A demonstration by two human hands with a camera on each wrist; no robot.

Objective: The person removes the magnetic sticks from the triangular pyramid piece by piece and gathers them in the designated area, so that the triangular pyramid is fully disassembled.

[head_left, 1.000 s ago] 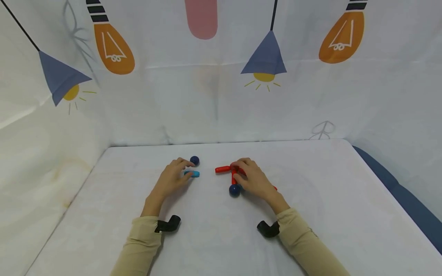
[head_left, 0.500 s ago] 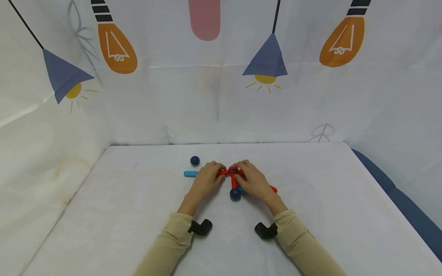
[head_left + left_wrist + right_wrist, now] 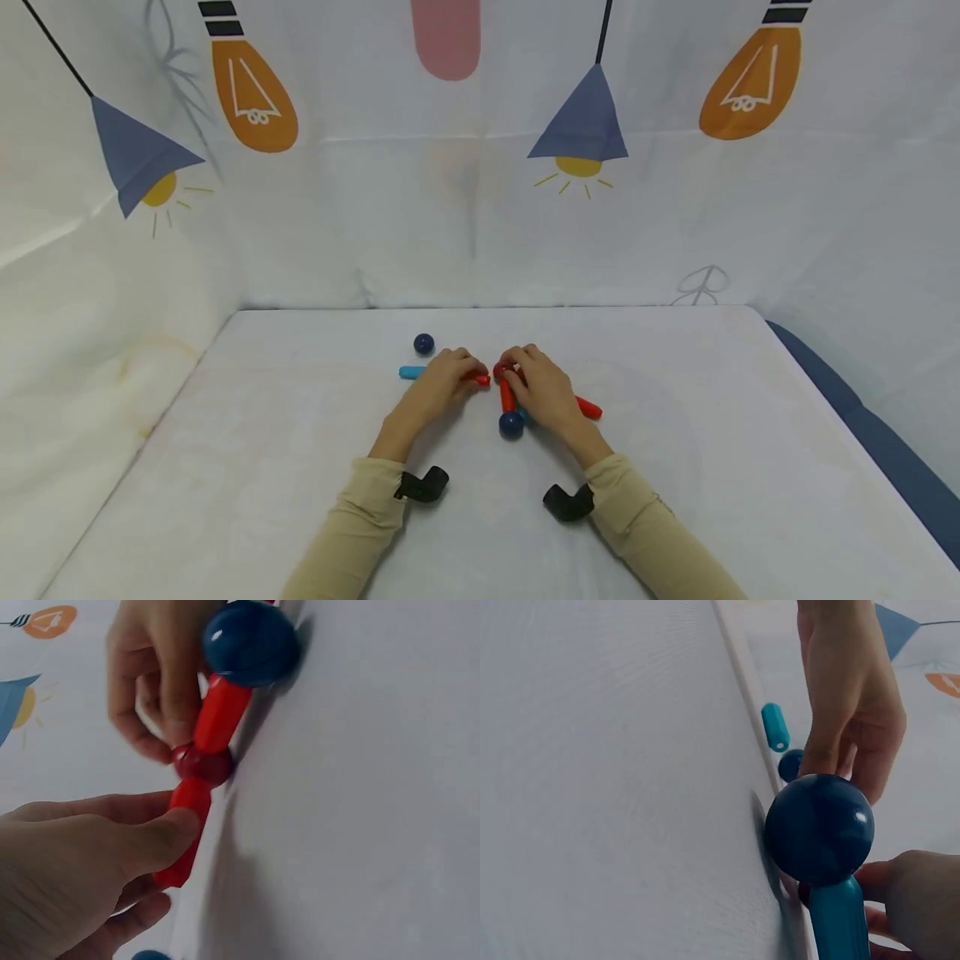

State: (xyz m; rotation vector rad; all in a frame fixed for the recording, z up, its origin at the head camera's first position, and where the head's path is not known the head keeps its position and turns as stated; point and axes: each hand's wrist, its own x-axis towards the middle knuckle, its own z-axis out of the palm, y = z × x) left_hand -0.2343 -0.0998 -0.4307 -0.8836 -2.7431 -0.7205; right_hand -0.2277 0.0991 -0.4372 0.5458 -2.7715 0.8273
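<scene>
My left hand [image 3: 438, 383] pinches a short red rod [image 3: 182, 840] between thumb and fingers. Beside the rod's right end is a red ball [image 3: 204, 765], a small gap between them in the head view. My right hand [image 3: 546, 393] holds the joined piece at this ball. From the ball a second red rod [image 3: 223, 712] runs toward me to a dark blue ball [image 3: 512, 425]. A light blue rod [image 3: 840, 919] also joins that blue ball and passes under the right hand. Another red rod [image 3: 588, 407] shows beyond the right hand, its inner end hidden.
A loose dark blue ball [image 3: 423, 344] lies behind the left hand. Near it a light blue rod [image 3: 410, 372] is on the white table [image 3: 300, 450], partly behind that hand. White printed cloth [image 3: 360, 225] hangs at the table's far edge.
My left hand has moved right from the loose light blue rod to the red rod. A small gap has appeared between that rod and the red ball. The right hand has stayed at the ball.
</scene>
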